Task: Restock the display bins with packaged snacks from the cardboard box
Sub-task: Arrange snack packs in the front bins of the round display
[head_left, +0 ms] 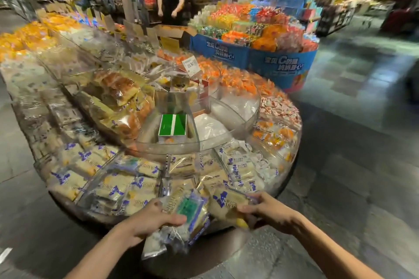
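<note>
Held over the near edge of the round display bins point(162, 179): two loads of snacks. In the left hand point(156, 217), fingers curled tight round it, a bundle of clear packs point(188, 213) with a green label on top. In the right hand point(268, 210), gripped by one end, a pale cake pack point(229, 205) with blue print.

Just beyond both, near bins heaped with similar blue-printed packs. Higher up in the middle, a clear tub point(167, 148) with a green box point(172, 128) inside, white bags point(235, 104) to its right, wrapped bread point(118, 88) to its left. Farther back, orange packets point(229, 76); at the right rim, red-and-white sweets point(278, 106). At the far end, an open cardboard box point(174, 33), and behind it a person point(171, 4) in dark clothes. Far right, a blue round stand point(283, 61) piled with bright sweets.

Readable: "23.90" on a white price tag point(191, 64); a large "C" on the blue stand's band. All other print too blurred.
</note>
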`<state>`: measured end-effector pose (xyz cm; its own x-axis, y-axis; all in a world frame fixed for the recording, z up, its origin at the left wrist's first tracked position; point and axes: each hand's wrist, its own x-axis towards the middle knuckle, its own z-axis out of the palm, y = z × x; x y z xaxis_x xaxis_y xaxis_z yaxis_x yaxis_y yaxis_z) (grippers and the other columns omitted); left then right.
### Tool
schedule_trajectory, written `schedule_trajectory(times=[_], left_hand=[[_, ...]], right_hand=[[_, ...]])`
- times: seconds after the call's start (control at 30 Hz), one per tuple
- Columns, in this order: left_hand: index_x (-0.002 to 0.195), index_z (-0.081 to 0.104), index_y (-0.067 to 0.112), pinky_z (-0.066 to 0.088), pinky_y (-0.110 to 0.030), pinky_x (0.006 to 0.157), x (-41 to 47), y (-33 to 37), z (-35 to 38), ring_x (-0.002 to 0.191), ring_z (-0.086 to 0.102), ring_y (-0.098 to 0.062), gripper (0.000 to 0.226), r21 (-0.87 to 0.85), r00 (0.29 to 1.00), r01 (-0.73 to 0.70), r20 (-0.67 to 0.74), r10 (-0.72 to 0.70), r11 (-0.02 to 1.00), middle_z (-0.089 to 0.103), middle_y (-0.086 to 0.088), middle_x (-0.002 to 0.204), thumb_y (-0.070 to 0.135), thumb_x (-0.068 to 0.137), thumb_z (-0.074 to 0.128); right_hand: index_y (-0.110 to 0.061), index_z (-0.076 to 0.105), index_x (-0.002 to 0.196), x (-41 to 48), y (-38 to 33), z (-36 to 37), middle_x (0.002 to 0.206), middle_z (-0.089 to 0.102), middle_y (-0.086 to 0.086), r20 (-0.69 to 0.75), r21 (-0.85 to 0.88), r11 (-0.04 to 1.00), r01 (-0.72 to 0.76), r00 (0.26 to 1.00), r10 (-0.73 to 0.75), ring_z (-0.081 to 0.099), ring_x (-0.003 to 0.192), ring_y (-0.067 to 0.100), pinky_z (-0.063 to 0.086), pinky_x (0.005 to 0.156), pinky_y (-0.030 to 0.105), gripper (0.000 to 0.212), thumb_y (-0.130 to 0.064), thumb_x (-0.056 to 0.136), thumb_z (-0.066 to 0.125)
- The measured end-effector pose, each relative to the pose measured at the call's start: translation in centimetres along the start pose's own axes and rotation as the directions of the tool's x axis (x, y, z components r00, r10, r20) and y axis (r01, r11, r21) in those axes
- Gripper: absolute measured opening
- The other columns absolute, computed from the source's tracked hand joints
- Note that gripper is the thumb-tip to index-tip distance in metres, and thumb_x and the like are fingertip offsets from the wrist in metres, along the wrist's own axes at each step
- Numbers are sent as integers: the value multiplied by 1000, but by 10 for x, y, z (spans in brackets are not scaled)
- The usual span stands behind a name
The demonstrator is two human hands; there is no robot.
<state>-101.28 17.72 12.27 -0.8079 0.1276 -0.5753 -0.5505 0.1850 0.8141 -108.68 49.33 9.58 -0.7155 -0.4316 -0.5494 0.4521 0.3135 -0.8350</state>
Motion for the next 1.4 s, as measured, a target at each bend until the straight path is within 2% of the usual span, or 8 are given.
schedule_trajectory(times=[0.3,0.47,0.7,0.87,1.0,1.27,1.33,1.4], left_hand=[[145,26,28,30,-28,111,66,51,3,109,48,-8,90,-84,993,-64,-106,55,994,36,2,147,25,76,84],[155,21,26,21,-37,120,58,30,-22,141,35,-16,111,-228,959,-42,-281,-24,973,32,3,151,37,69,90],[151,34,24,24,-41,122,19,-17,-93,140,40,-17,130,-367,907,-51,-406,-111,929,40,-1,154,50,41,100],[127,59,25,20,-44,123,6,-46,-166,139,43,-17,101,-355,918,26,-362,-163,934,54,-4,145,61,40,95],[130,49,31,12,-40,123,4,-43,-224,147,28,-18,87,-341,942,13,-312,-127,940,40,2,153,55,57,91],[143,43,10,27,-22,98,21,-30,-278,106,48,-4,99,-301,977,12,-199,-75,953,53,1,139,36,61,93],[144,41,9,27,-23,101,25,-28,-285,109,50,-3,112,-291,985,29,-152,-76,956,50,-1,144,42,52,95],[146,38,8,24,-30,113,29,-27,-291,130,45,-12,128,-259,984,45,-156,-88,965,46,-3,149,52,40,95]], right_hand=[[-2,67,97,84,-36,-41,84,60,16,84,19,999,42,995,-44,55,68,20,50,57,27,33,-26,81,83],[-3,61,105,148,-63,-30,68,60,5,186,-40,998,41,982,-33,52,56,15,46,51,27,35,-20,81,80],[-11,54,103,208,-93,45,64,63,1,346,-133,990,39,938,10,54,53,12,45,50,26,31,-16,84,79],[-7,53,119,231,-103,93,68,59,3,314,-169,985,20,949,34,53,59,13,45,55,29,50,-23,81,81],[-2,53,119,244,-96,127,71,61,4,207,-69,997,-47,976,61,55,59,15,45,54,29,51,-24,81,79],[-8,68,85,282,-106,179,72,70,3,-184,-104,994,38,981,-57,64,53,5,51,51,23,9,-10,87,76],[0,65,86,292,-109,185,69,70,3,-204,-11,1000,4,979,-7,64,53,7,49,46,19,9,-4,89,72],[-6,66,87,303,-109,190,77,72,4,-268,-234,971,-37,963,-28,69,67,14,52,51,23,15,-17,87,77]])
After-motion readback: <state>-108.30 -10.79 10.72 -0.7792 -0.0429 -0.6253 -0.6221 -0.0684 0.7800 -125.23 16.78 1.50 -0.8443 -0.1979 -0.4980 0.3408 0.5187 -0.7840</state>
